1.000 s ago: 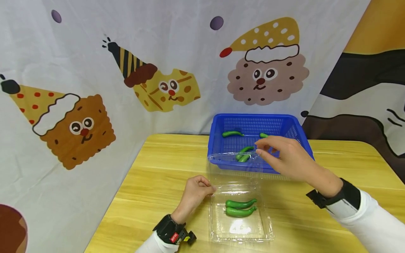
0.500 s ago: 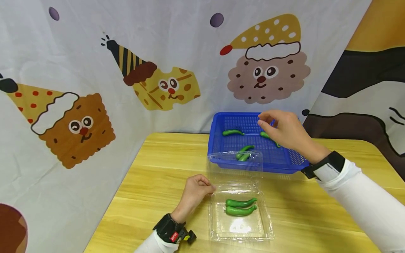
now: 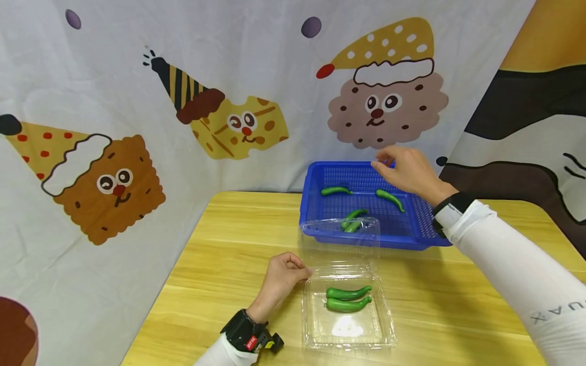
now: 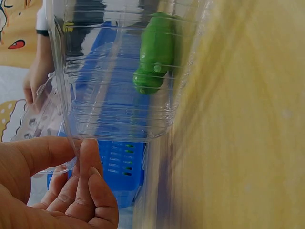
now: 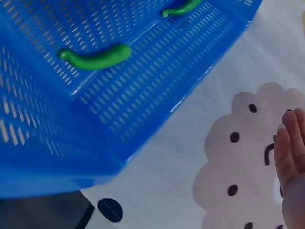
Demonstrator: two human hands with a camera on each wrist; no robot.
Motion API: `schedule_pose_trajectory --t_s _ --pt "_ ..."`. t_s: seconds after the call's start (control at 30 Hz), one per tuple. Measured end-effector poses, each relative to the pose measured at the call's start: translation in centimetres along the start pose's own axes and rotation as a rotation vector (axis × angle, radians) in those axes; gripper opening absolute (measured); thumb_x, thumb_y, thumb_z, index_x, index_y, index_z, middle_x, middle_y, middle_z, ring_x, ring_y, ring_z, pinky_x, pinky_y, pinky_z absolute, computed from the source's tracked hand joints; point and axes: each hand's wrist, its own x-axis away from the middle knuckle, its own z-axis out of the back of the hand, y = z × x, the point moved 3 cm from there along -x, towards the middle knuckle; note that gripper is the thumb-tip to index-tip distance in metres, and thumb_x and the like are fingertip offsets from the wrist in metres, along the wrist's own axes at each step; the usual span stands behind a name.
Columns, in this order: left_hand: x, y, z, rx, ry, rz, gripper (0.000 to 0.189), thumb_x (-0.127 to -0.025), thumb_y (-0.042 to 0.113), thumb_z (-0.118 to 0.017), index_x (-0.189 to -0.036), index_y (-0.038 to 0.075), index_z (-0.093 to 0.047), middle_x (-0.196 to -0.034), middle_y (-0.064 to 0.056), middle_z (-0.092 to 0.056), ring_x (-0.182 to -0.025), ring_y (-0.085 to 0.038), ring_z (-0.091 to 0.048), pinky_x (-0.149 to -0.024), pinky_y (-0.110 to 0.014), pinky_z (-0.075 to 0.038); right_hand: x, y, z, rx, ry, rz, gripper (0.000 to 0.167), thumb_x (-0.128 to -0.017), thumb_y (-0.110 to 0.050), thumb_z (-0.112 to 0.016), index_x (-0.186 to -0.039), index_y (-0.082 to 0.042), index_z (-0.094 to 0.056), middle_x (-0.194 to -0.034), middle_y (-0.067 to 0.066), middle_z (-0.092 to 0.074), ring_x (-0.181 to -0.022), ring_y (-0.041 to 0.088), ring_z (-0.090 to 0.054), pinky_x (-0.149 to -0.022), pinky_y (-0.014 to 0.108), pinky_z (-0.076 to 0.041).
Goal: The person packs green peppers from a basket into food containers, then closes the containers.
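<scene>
My left hand pinches the edge of a clear plastic clamshell box at its left rear corner. In the left wrist view, thumb and forefinger meet on the thin clear rim. The box base lies flat, with two curved green chili peppers side by side in it. Its raised lid leans back towards the blue basket. Above the basket's back rim hovers my right hand, fingers loosely bent and holding nothing. Several more peppers are in the basket, one plain in the right wrist view.
The basket stands against a white cloth printed with cartoon snacks. Its front overlaps the lid in the head view. The wooden table extends to both sides of the box.
From over the basket's front, my right hand has moved back and up to its back rim, uncovering a pepper on the right. My left hand keeps its pinch on the box edge.
</scene>
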Motion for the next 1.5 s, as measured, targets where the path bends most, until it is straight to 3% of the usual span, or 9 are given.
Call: schedule_pose_trajectory --t_s 0.27,0.4,0.53,0.77,0.93,1.07,1.17,1.37,1.5 --pt "-0.1 -0.2 -0.2 0.01 -0.005 0.011 0.019 -0.08 -0.006 -0.08 -0.091 -0.003 -0.065 -0.08 -0.01 -0.075 -0.07 -0.017 -0.071 -0.071 -0.032 -0.062 -1.7 2.0 -1.9 0.024 -0.006 -0.033 0.028 -0.101 -0.023 -0.067 -0.111 0.002 -0.073 -0.099 0.019 -0.074 -0.09 0.038 -0.068 -0.078 0.055 -0.054" --pt "0.0 -0.2 -0.2 0.015 -0.007 0.006 0.019 -0.08 -0.007 -0.08 -0.091 -0.003 -0.065 -0.08 -0.009 -0.074 -0.07 -0.016 -0.07 -0.071 -0.032 -0.062 -2.2 3.2 -2.9 0.045 -0.056 -0.057 0.029 -0.1 -0.021 -0.069 -0.113 0.004 -0.073 -0.102 0.022 -0.075 -0.094 0.04 -0.07 -0.082 0.057 -0.056" --pt "0.0 -0.3 -0.2 0.005 0.004 -0.002 0.018 -0.08 -0.008 -0.08 -0.09 -0.004 -0.065 -0.079 -0.009 -0.074 -0.069 -0.015 -0.069 -0.067 -0.031 -0.061 -2.2 4.8 -4.1 0.077 -0.19 -0.119 0.037 -0.099 -0.023 -0.07 -0.12 0.009 -0.069 -0.111 0.028 -0.073 -0.103 0.045 -0.069 -0.09 0.061 -0.055" --pt "-0.2 -0.1 0.0 -0.002 0.01 -0.005 0.018 -0.08 -0.007 -0.08 -0.09 -0.003 -0.065 -0.08 -0.011 -0.075 -0.069 -0.016 -0.07 -0.07 -0.035 -0.062 -1.3 7.6 -6.8 0.146 -0.539 -0.274 0.06 -0.1 -0.033 -0.067 -0.135 0.016 -0.057 -0.135 0.038 -0.059 -0.126 0.056 -0.055 -0.106 0.068 -0.044" --pt "-0.2 -0.2 0.0 -0.006 0.01 -0.002 0.018 -0.08 -0.007 -0.08 -0.089 -0.002 -0.065 -0.079 -0.01 -0.075 -0.069 -0.015 -0.069 -0.069 -0.035 -0.062 -0.5 8.5 -7.9 0.17 -0.651 -0.308 0.065 -0.101 -0.031 -0.068 -0.136 0.02 -0.052 -0.138 0.043 -0.053 -0.13 0.06 -0.05 -0.108 0.068 -0.042" --pt "-0.2 -0.1 0.1 -0.004 0.009 0.002 0.018 -0.08 -0.007 -0.08 -0.089 -0.002 -0.065 -0.08 -0.01 -0.075 -0.069 -0.016 -0.07 -0.07 -0.036 -0.062 0.1 8.7 -8.3 0.164 -0.725 -0.332 0.049 -0.1 -0.028 -0.07 -0.118 0.016 -0.059 -0.11 0.034 -0.065 -0.104 0.046 -0.063 -0.095 0.058 -0.052" --pt "-0.2 -0.1 0.1 -0.007 0.006 0.013 0.018 -0.081 -0.007 -0.08 -0.09 -0.002 -0.065 -0.081 -0.011 -0.075 -0.069 -0.016 -0.07 -0.072 -0.037 -0.063 0.5 8.8 -8.6 0.156 -0.768 -0.349 0.035 -0.1 -0.023 -0.071 -0.101 0.009 -0.06 -0.089 0.017 -0.059 -0.083 0.032 -0.057 -0.079 0.048 -0.049" --pt "-0.1 -0.1 0.1 -0.01 0.007 0.01 0.018 -0.081 -0.006 -0.081 -0.09 -0.003 -0.065 -0.079 -0.011 -0.075 -0.068 -0.016 -0.07 -0.072 -0.039 -0.063 0.8 9.0 -9.5 0.188 -0.751 -0.317 0.026 -0.096 -0.013 -0.074 -0.101 0.008 -0.061 -0.088 0.014 -0.061 -0.081 0.03 -0.057 -0.079 0.048 -0.051" --pt "-0.1 -0.1 0.1 -0.011 0.007 0.014 0.019 -0.081 -0.005 -0.081 -0.09 -0.003 -0.065 -0.08 -0.01 -0.075 -0.069 -0.017 -0.07 -0.073 -0.038 -0.063 0.8 9.1 -10.0 0.211 -0.714 -0.266 0.019 -0.092 -0.007 -0.077 -0.092 0.004 -0.061 -0.083 0.013 -0.061 -0.079 0.03 -0.058 -0.077 0.049 -0.052"
